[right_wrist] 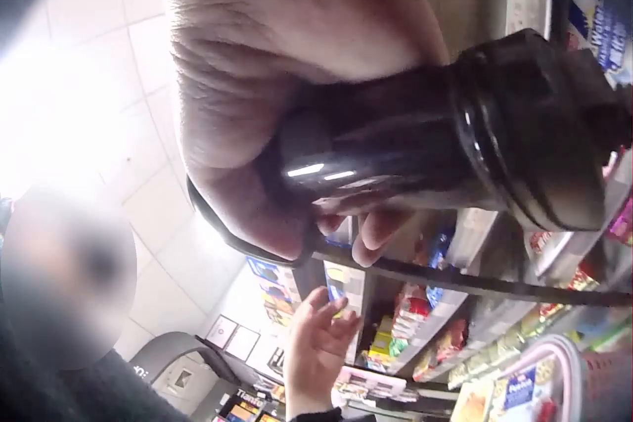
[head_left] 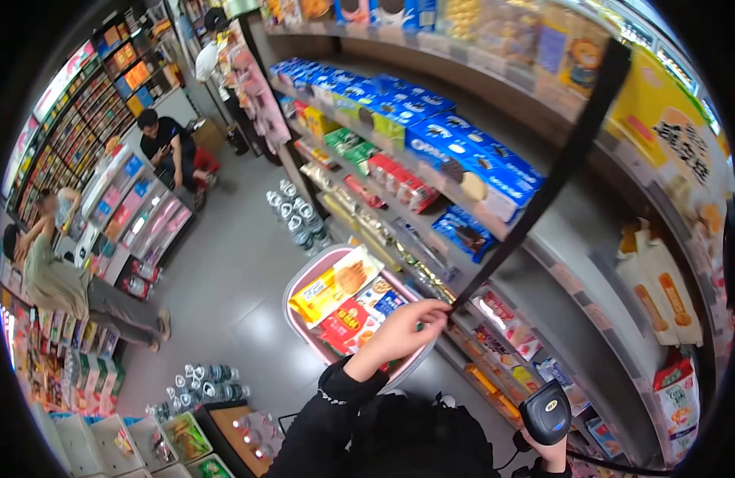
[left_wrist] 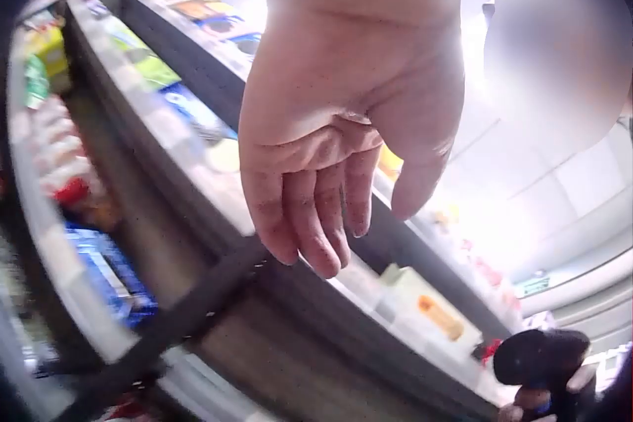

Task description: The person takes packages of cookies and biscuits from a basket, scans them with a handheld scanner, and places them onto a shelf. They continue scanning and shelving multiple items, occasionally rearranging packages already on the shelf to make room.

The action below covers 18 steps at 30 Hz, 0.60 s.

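My right hand [head_left: 552, 456] grips a black handheld barcode scanner [head_left: 545, 412] by its handle, head upward, low at the right in the head view. In the right wrist view the fingers wrap round the dark handle [right_wrist: 396, 135]. My left hand [head_left: 395, 336] holds nothing; its fingers hang loosely curled in the left wrist view, close to the dark shelf post [head_left: 503, 227]. Below it stands a pink basket [head_left: 292, 288] with snack packs inside, among them a yellow-and-white pack [head_left: 336, 285] and a red pack [head_left: 345, 323]. My left forearm hides part of the basket.
Store shelves on the right carry blue Oreo boxes [head_left: 475, 159], a blue packet [head_left: 463, 231] and red packs [head_left: 401, 182]. Water bottles [head_left: 296, 213] stand on the floor beside the shelf end. A seated person [head_left: 164, 147] and a standing person [head_left: 64, 279] are at the left. A cable [head_left: 622, 467] runs by the scanner.
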{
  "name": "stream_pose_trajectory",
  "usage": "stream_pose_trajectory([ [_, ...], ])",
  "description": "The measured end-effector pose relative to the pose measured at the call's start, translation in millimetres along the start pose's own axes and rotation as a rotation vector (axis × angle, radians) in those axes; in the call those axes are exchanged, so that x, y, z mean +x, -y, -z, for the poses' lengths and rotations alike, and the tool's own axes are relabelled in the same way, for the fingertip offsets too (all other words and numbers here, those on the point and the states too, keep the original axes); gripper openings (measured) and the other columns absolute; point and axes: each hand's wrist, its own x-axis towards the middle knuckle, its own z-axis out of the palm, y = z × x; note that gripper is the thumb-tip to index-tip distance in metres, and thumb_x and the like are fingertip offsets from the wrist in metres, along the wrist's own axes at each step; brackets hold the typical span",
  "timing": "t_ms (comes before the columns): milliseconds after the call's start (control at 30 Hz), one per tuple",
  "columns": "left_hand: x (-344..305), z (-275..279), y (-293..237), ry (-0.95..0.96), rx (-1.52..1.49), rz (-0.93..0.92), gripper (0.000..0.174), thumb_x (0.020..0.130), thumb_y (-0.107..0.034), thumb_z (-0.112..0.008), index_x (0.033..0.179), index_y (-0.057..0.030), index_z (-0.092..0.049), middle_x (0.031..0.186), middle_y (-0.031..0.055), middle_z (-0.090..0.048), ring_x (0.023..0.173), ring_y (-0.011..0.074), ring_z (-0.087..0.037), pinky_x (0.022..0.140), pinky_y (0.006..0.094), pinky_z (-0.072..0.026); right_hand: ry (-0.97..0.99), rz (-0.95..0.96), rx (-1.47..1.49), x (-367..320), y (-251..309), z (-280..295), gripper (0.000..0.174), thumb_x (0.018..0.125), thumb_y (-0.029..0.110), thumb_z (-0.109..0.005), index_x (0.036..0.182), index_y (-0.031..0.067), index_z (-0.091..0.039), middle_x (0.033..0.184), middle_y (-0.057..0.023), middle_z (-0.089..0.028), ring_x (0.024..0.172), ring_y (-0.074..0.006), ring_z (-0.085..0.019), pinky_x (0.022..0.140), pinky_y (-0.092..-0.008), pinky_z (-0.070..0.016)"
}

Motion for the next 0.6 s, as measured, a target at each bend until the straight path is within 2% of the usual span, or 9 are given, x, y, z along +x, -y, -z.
stream_pose_trajectory([
  [33,-11,8,17,-0.077,0.02,0.114,0.027,0.079,-0.008,-0.053,0.104,0.0013,-0.051,0.089,0.0076,-0.059,0.08,0.0124,-0.057,0.071,0.0243,-0.0449,-0.015,0.019,0.019,6,-4,-8,0.039,0.061,0.0,-0.068,0.096,-0.0022,-0.051,0.079,-0.0089,-0.058,0.069,-0.0172,-0.058,0.062,-0.0289,-0.0462],
  [67,-22,16,33,-0.152,0.04,0.226,0.025,0.079,-0.008,-0.053,0.103,0.0017,-0.052,0.088,0.0074,-0.059,0.079,0.0114,-0.057,0.07,0.0234,-0.045,-0.02,-0.126,0.16,12,16,-18,0.038,0.059,-0.001,-0.07,0.093,0.0002,-0.054,0.084,-0.0065,-0.06,0.075,-0.0143,-0.058,0.069,-0.0276,-0.0457],
  [167,-50,49,92,-0.287,0.072,0.355,0.022,0.08,-0.006,-0.052,0.1,0.0019,-0.052,0.084,0.0063,-0.059,0.077,0.0103,-0.057,0.068,0.0217,-0.0452,-0.002,-0.194,0.119,29,5,-36,0.039,0.058,0.0,-0.071,0.093,0.0009,-0.054,0.086,-0.0057,-0.06,0.077,-0.0137,-0.058,0.07,-0.0274,-0.0453],
  [267,-63,83,126,-0.492,0.375,0.368,0.028,0.072,-0.01,-0.058,0.098,-0.0009,-0.054,0.087,0.0125,-0.059,0.081,0.0237,-0.058,0.071,0.0294,-0.0459,0.029,-0.216,0.099,36,-9,-53,0.04,0.058,0.002,-0.072,0.094,0.0017,-0.055,0.087,-0.0049,-0.06,0.079,-0.0136,-0.057,0.072,-0.0272,-0.0448],
  [300,-64,94,134,-0.486,0.374,0.373,0.028,0.072,-0.01,-0.058,0.098,-0.0009,-0.054,0.087,0.0125,-0.059,0.081,0.0237,-0.058,0.071,0.0294,-0.0459,0.036,-0.233,0.087,37,-8,-59,0.041,0.057,0.004,-0.073,0.094,0.0023,-0.055,0.088,-0.0049,-0.06,0.08,-0.0139,-0.057,0.073,-0.0275,-0.0444],
  [367,-59,113,147,-0.501,0.705,0.325,0.04,0.068,-0.012,-0.061,0.105,-0.0024,-0.051,0.102,0.0203,-0.052,0.099,0.032,-0.05,0.083,0.037,-0.0401,0.052,-0.243,0.062,39,-4,-70,0.041,0.057,0.005,-0.073,0.094,0.0024,-0.055,0.088,-0.0052,-0.06,0.08,-0.014,-0.057,0.073,-0.0276,-0.0444],
  [400,-53,116,153,-0.494,0.699,0.326,0.04,0.068,-0.012,-0.061,0.105,-0.0024,-0.051,0.102,0.0203,-0.052,0.099,0.032,-0.05,0.083,0.037,-0.0401,0.071,-0.242,0.035,40,-3,-72,0.041,0.057,0.006,-0.073,0.094,0.0024,-0.055,0.089,-0.0054,-0.06,0.08,-0.0142,-0.058,0.074,-0.0277,-0.0443],
  [500,-29,124,172,-0.353,1.06,0.325,0.066,0.066,-0.021,-0.066,0.123,-0.0061,-0.036,0.122,0.0266,-0.032,0.116,0.0423,-0.028,0.094,0.0513,-0.0241,0.037,-0.288,0.03,36,2,-82,0.04,0.057,0.007,-0.074,0.092,0.0022,-0.055,0.088,-0.0055,-0.06,0.079,-0.0141,-0.057,0.073,-0.0277,-0.0443],
  [600,-6,123,189,-0.287,1.192,0.383,0.07,0.067,-0.026,-0.065,0.125,-0.0049,-0.031,0.125,0.0252,-0.031,0.117,0.0403,-0.028,0.094,0.0527,-0.0227,-0.03,-0.326,0.082,28,0,-89,0.037,0.058,0.004,-0.072,0.09,0.0022,-0.055,0.085,-0.0051,-0.06,0.077,-0.0135,-0.057,0.071,-0.0273,-0.0446],
])
